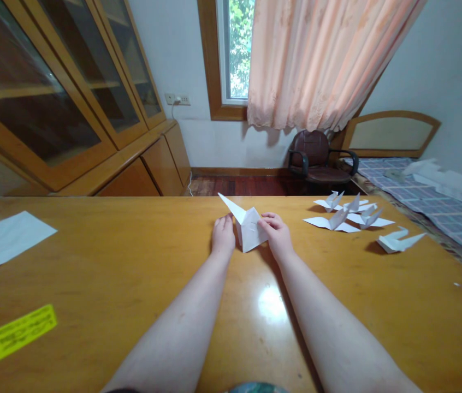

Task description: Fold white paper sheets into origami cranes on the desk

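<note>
A partly folded white origami paper figure (252,229) stands near the far edge of the wooden table (132,273), with a long narrow point sticking up to the left. At its left side is my left hand (223,236), fingers curled against the paper and their tips mostly hidden behind it. On the other side my right hand (277,232) pinches the right edge of the paper, thumb in front and fingers behind. Several finished paper cranes (333,221) sit to the right of my right hand. Another paper bird (398,240) lies closer to the table's right edge.
White paper sheets (5,240) lie at the far left of the table. A yellow printed strip (13,338) is at the front left. Beyond the table are a brown armchair (317,158), a bed (452,202) and a glass-door cabinet (92,82).
</note>
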A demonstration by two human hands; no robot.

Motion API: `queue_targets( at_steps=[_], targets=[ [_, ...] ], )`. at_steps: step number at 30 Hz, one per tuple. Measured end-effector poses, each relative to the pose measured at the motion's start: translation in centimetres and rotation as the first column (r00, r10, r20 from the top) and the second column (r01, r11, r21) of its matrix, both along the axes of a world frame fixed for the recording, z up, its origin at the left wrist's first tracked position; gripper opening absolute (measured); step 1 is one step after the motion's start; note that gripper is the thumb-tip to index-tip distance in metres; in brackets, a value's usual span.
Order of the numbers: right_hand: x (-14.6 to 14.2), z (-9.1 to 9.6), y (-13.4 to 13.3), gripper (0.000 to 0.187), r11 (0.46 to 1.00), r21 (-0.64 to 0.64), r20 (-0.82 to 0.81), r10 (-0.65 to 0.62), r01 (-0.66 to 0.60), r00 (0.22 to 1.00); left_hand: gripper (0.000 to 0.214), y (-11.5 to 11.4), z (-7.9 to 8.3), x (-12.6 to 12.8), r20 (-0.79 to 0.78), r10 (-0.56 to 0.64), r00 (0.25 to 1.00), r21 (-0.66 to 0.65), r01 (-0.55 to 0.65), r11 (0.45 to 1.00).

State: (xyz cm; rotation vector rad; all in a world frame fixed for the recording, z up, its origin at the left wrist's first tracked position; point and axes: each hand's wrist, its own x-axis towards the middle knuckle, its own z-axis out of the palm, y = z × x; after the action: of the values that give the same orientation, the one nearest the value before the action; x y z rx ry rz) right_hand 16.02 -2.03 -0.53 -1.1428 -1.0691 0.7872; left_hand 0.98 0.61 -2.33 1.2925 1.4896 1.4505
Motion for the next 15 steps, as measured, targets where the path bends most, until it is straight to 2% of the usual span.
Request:
queue_targets(
  at_steps=[3, 5, 9, 12, 15],
  targets=[
    [0.0, 0.0, -0.1, 0.012, 0.995, 0.073, 0.157, -0.083, 0.073, 0.984, 0.053, -0.4, 0.3, 0.5, 0.198, -0.176, 0.964, 0.010, 0.177, 0.984],
    [-0.1, 0.0, -0.2, 0.013, 0.995, 0.085, 0.182, -0.076, 0.061, 0.980, 0.047, -0.7, 0.9, 0.9, 0.292, -0.261, 0.920, 0.051, 0.258, 0.965],
    [-0.2, 0.0, -0.4, 0.017, 0.998, 0.047, 0.155, 0.029, -0.037, 0.988, 0.031, -0.9, 1.8, 1.1, 0.378, -0.273, 0.885, 0.033, 0.281, 0.959],
    [-0.2, 0.1, -0.5, 0.024, 0.998, 0.017, 0.048, 0.056, -0.057, 0.997, 0.028, -0.7, 2.0, 1.0, 0.531, -0.245, 0.811, 0.048, 0.260, 0.964],
    [-0.2, 0.0, -0.3, 0.030, 0.989, -0.084, -0.220, 0.099, -0.120, 0.971, 0.028, -0.5, 2.1, 0.9, 0.702, -0.227, 0.675, 0.095, 0.227, 0.969]
  ],
)
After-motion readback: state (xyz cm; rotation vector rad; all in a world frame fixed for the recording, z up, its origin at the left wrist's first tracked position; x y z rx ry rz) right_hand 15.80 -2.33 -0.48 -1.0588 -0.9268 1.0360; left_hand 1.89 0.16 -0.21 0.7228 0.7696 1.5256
